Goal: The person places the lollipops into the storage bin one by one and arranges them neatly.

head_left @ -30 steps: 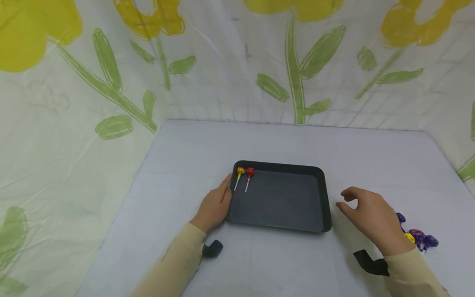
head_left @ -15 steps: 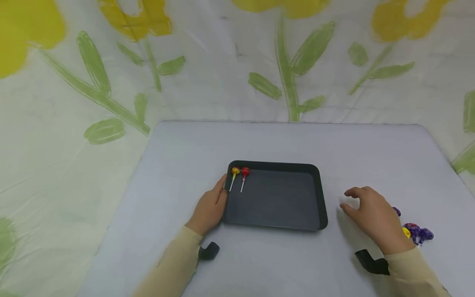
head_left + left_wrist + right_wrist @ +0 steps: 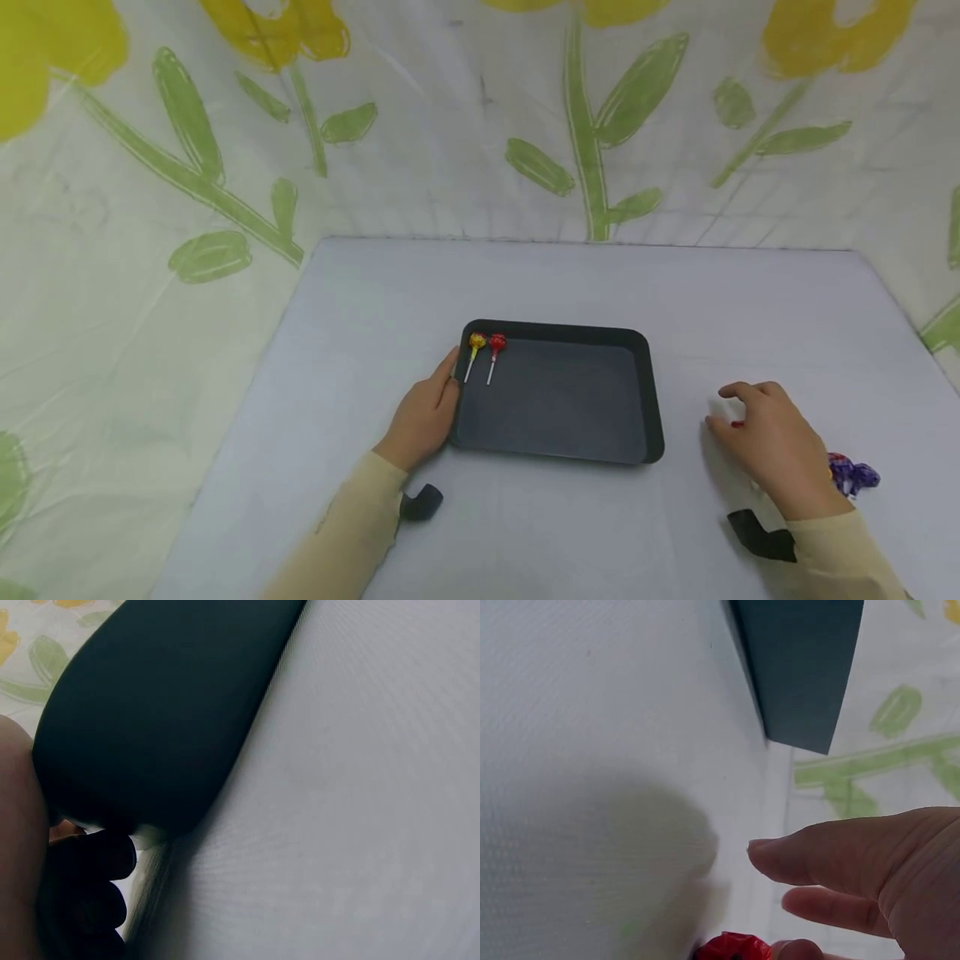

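Note:
At the left side of a dark baking tray (image 3: 555,400), my left hand (image 3: 422,421) grips the rim, with the fingers (image 3: 97,859) curled under it in the left wrist view. Two wrapped lollipops lie in the tray's far left corner: a yellow lollipop (image 3: 476,343) and a red lollipop (image 3: 497,343), sticks toward me. Right of the tray, my right hand (image 3: 780,442) hovers low over the table, thumb and index finger apart. A red wrapped candy (image 3: 735,947) shows right at a lower fingertip; only a sliver shows in the head view, the rest hidden behind the hand.
Purple and red wrapped lollipops (image 3: 851,475) lie in a heap beside my right wrist, partly hidden by it. A white table (image 3: 562,525) bears everything. A flowered sheet (image 3: 450,150) hangs behind the table and along its sides.
My right hand has shifted a little to the right, away from the tray, and covers more of the heap. A bit of red now shows by its thumb. The left hand stays on the tray.

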The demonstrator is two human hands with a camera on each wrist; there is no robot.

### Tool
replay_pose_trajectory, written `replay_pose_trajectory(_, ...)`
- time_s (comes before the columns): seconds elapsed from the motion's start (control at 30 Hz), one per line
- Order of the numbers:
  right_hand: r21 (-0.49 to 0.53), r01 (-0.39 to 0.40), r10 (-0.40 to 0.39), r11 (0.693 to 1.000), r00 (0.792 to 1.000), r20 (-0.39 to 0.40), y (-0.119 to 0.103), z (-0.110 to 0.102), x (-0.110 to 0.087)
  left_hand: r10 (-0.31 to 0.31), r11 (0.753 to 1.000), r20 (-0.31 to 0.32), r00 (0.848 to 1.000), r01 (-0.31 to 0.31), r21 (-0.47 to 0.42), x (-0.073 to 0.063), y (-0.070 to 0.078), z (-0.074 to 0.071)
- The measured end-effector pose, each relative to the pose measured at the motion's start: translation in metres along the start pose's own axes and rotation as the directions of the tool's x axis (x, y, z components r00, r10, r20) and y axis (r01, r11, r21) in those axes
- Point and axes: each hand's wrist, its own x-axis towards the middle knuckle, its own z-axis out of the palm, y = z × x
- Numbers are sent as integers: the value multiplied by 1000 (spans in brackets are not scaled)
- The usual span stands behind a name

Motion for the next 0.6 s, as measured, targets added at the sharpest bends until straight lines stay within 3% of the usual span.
replay_pose_trajectory(0.6,-27,-65,65,997,998,-5,14,3,-8,33,999,-2,999,-33,17,1,0,-1)
